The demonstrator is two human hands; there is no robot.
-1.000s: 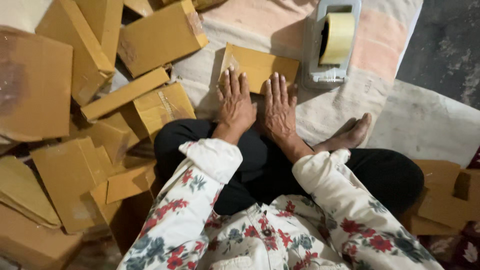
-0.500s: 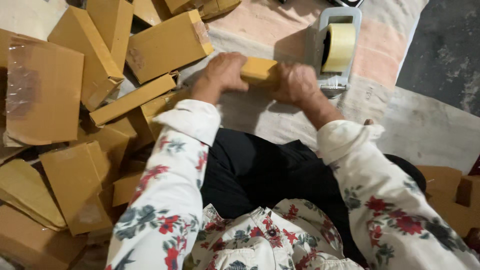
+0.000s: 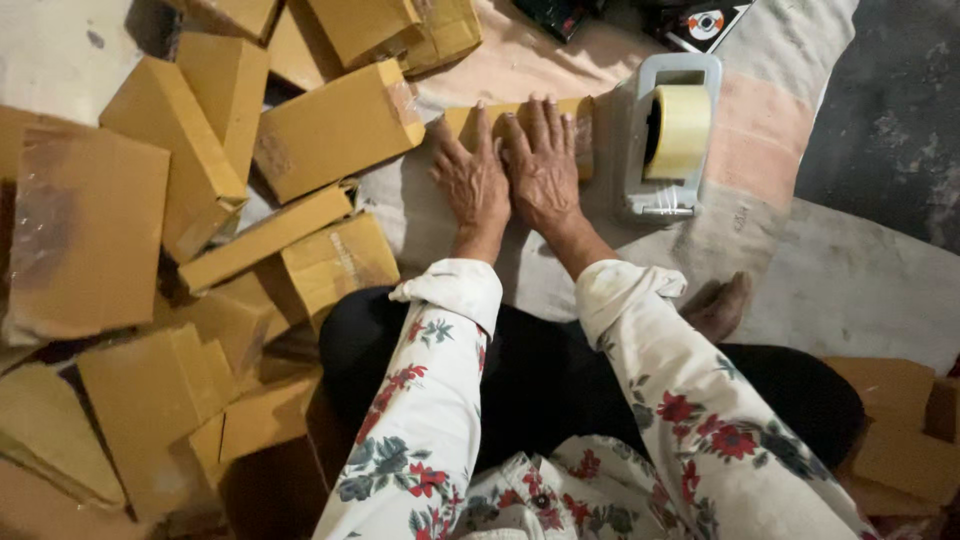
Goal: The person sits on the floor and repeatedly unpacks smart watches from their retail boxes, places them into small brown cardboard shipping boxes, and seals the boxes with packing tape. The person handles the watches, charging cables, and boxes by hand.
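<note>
Both hands flat on a small flat cardboard box (image 3: pixel 520 125), palms down, fingers spread and pressing, not pinching. Left hand (image 3: pixel 475 185) and right hand (image 3: pixel 545 165) touch side by side; box sits under the fingertips, on the cloth mat (image 3: pixel 760 130). I'd say this one's mid-job: pressed flat, no fresh tape visible. Tape dispenser (image 3: pixel 668 135), grey plastic w/ pale roll, just right of r. hand. Pile of brown taped cartons (image 3: pixel 335 130) left of l. hand looks done.

White long sleeves with red flowers and blue-green leaves, cuffs rolled back at both wrists. Black trousers below, one foot bare. The left hand (image 3: pixel 475 185) and right hand (image 3: pixel 543 165) are bare too.
</note>
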